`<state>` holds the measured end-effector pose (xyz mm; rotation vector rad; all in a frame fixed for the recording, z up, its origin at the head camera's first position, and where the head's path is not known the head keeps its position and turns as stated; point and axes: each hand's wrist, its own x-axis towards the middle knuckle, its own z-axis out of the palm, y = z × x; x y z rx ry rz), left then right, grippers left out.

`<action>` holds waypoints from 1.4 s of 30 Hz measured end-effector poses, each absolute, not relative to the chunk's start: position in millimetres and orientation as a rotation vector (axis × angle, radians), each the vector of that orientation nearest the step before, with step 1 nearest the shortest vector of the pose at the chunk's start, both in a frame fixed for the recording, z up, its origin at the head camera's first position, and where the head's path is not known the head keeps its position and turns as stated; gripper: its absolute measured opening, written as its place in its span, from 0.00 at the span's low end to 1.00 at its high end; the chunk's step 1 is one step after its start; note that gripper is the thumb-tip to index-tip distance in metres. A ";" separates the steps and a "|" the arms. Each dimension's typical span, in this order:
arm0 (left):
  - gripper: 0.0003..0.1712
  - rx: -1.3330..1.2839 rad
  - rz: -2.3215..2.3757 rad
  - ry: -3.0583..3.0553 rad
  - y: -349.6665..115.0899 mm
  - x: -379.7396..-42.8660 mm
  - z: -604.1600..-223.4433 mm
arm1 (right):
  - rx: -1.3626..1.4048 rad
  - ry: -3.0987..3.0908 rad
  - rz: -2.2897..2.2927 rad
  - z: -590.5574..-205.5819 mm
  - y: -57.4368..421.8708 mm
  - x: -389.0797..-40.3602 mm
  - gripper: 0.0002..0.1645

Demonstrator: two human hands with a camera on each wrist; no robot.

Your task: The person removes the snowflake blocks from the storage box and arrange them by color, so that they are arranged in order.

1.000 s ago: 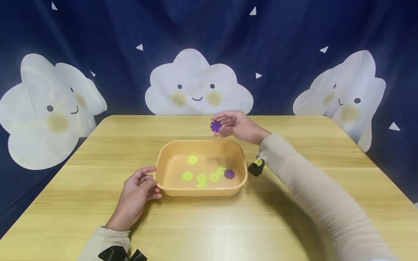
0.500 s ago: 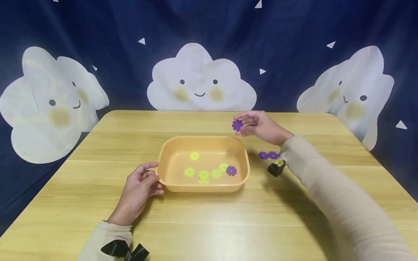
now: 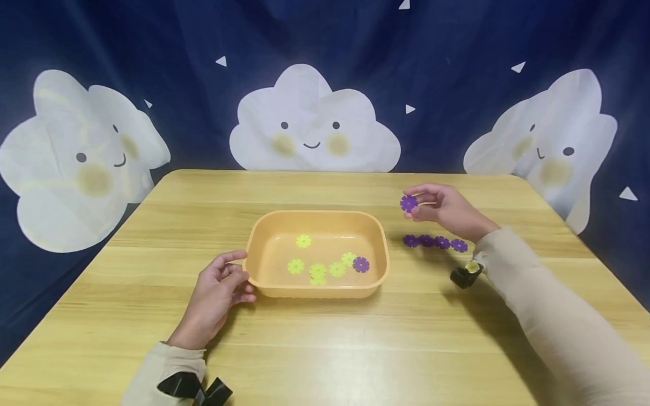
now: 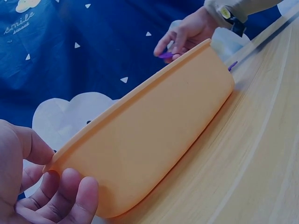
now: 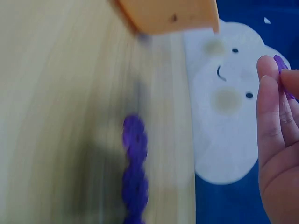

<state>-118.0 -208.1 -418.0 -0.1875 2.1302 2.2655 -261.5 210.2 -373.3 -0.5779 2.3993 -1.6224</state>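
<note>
Head view: right of the orange basin (image 3: pixel 320 292), our right hand (image 3: pixel 452 211) pinches a purple snowflake disc (image 3: pixel 408 203) near a row of four more (image 3: pixel 440 242); our left hand (image 3: pixel 215 296) grips the basin's left end.

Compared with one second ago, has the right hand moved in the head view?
Yes, the right hand has moved right: it was mostly below the right side of the middle cloud, and is now past that cloud's right edge.

Txt (image 4: pixel 19 23) on blue backdrop (image 4: pixel 98 51) reads "smile sweet", seen in L wrist view.
</note>
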 end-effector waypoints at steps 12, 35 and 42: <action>0.24 -0.181 2.267 2.136 -208.6 -118.5 -418.8 | -0.464 2.494 -1.600 -386.8 261.1 -251.8 0.26; 0.23 -0.176 2.266 2.139 -207.1 -119.7 -417.2 | -0.334 2.631 -1.295 -401.8 318.2 -231.6 0.30; 0.22 -0.178 2.255 2.145 -207.3 -119.8 -418.4 | -0.266 2.585 -1.277 -404.3 326.4 -226.1 0.30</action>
